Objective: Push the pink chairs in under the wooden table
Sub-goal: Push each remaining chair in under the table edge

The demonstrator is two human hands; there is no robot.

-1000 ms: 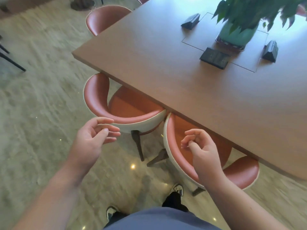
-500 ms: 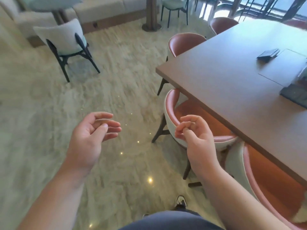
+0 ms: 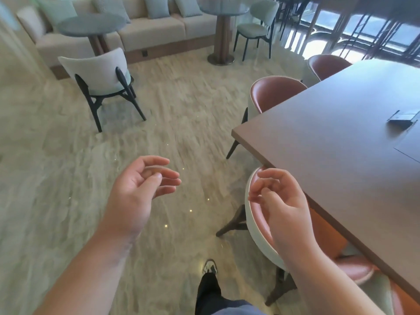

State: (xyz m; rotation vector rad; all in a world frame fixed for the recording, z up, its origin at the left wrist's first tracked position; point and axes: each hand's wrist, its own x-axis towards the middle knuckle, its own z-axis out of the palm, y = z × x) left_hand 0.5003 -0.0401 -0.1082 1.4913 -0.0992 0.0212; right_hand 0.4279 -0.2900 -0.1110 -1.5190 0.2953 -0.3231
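Observation:
The wooden table (image 3: 336, 142) fills the right side, its near corner pointing left. One pink chair (image 3: 256, 214) with a white outer shell sits tucked under the long edge, right behind my right hand (image 3: 281, 205). Another pink chair (image 3: 272, 94) stands at the table's short end, and a third (image 3: 327, 64) behind it. A further pink chair (image 3: 354, 269) shows at the lower right under the edge. My left hand (image 3: 138, 189) hovers over the floor, fingers loosely curled and apart. Both hands hold nothing and touch no chair.
A white chair with black legs (image 3: 102, 80) stands on the floor to the upper left. Behind it are a sofa (image 3: 154, 30), two round tables (image 3: 91, 26) and a pale green chair (image 3: 256, 26). A black block (image 3: 402, 117) lies on the table. My foot (image 3: 210, 267) is below.
The view has swung left and up, from the table's long side toward its corner and the lounge. Both hands stay raised and empty; the left hand's fingers have spread a little.

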